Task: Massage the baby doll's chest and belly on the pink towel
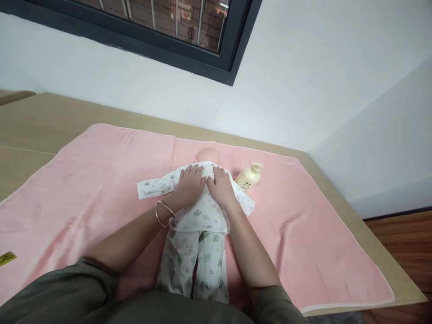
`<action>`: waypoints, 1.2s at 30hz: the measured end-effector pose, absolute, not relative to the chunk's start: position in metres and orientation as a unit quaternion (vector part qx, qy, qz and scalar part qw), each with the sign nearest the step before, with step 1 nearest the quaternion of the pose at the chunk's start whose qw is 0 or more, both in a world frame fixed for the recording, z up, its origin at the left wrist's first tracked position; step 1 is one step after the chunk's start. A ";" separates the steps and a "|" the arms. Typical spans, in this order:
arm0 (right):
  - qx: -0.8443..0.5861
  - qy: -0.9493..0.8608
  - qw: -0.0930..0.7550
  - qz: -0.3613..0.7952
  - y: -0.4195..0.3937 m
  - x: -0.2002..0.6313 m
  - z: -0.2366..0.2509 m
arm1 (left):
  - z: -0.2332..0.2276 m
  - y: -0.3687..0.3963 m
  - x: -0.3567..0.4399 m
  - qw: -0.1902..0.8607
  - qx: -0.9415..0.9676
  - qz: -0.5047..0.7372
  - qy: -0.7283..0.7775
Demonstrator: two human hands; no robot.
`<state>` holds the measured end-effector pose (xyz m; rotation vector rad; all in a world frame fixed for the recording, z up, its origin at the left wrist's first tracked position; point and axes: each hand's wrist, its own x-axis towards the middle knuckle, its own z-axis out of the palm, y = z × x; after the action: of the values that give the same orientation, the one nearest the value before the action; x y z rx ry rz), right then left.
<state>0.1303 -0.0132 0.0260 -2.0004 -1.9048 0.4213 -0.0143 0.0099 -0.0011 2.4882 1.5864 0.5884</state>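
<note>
The doll (pixel 202 198) lies on the blanket (pixel 101 180) under the fingers (pixel 194 171); the bottle (pixel 249 176) lies just right of them.

Soft, even daylight fills the view, bright but not harsh. It seems to come from the window (pixel 175 27) in the upper middle of the frame, though the glass itself looks darker than the white wall (pixel 303 90) below it. Shadows are faint: a thin one under my left hand (pixel 189 184) and right hand (pixel 221 186), another beneath my forearms near the centre. No glare anywhere; the pink towel (pixel 320 234) reads flat and matte. The picture is slightly soft overall, with smearing on the towel at the left. Straight lines bow toward the edges, and the window frame tilts steeply. My sleeves blur along the bottom edge.
</note>
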 end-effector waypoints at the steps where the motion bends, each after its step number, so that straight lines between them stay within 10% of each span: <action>1: -0.703 -0.672 0.172 0.158 -0.012 0.134 0.027 | -0.001 0.007 -0.013 0.058 0.826 0.196 0.525; 36: -0.674 -0.707 0.154 0.149 -0.034 0.118 0.041 | 0.000 0.012 -0.016 0.033 0.830 0.224 0.509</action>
<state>0.1180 -0.0336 0.0409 -1.9331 -2.0263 0.4277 -0.0157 0.0121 -0.0002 2.5550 1.5673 0.6908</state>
